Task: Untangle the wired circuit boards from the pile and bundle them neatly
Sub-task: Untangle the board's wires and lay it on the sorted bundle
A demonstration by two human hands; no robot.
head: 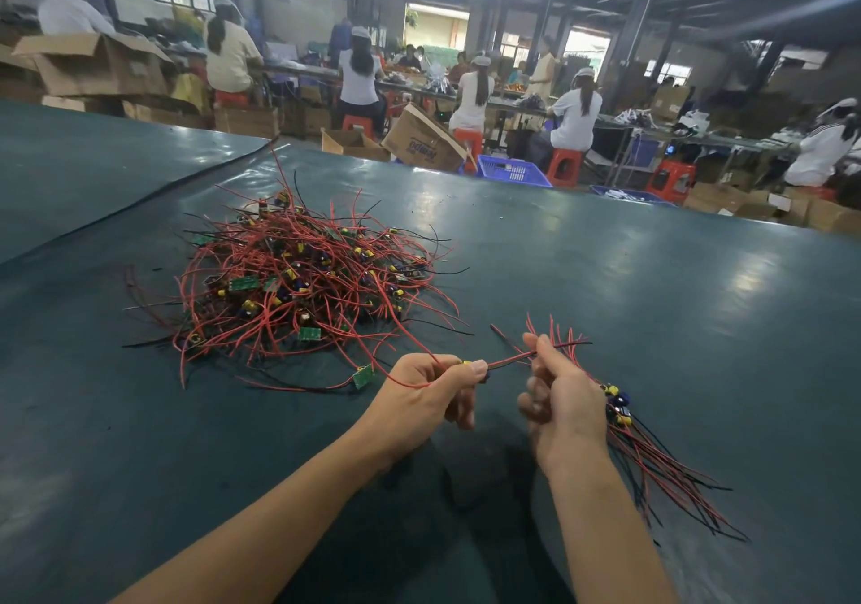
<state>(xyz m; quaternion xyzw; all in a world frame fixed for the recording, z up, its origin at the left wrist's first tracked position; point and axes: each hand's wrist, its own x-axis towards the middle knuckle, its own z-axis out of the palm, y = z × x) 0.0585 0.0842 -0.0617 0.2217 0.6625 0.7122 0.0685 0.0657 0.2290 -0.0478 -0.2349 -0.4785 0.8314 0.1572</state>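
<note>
One wide-angle camera rides on the person's head, facing forward and down over the dark green table cover (605, 300). Both forearms come in from 6 o'clock. The left hand (428, 387), pinching a red wire (508, 361), and the right hand (566, 398), gripping a bundle of wired boards (617, 410), sit close under the lens, just below centre. The pile of wired circuit boards (298, 277) lies farther out, at 11 o'clock from the hands. Seated workers (475, 95) line the distance at 12 o'clock.

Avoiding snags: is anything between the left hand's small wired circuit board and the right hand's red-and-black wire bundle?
Nothing visible between circuit board and wire bundle; a red wire from the left hand runs into the tangled pile.
</note>
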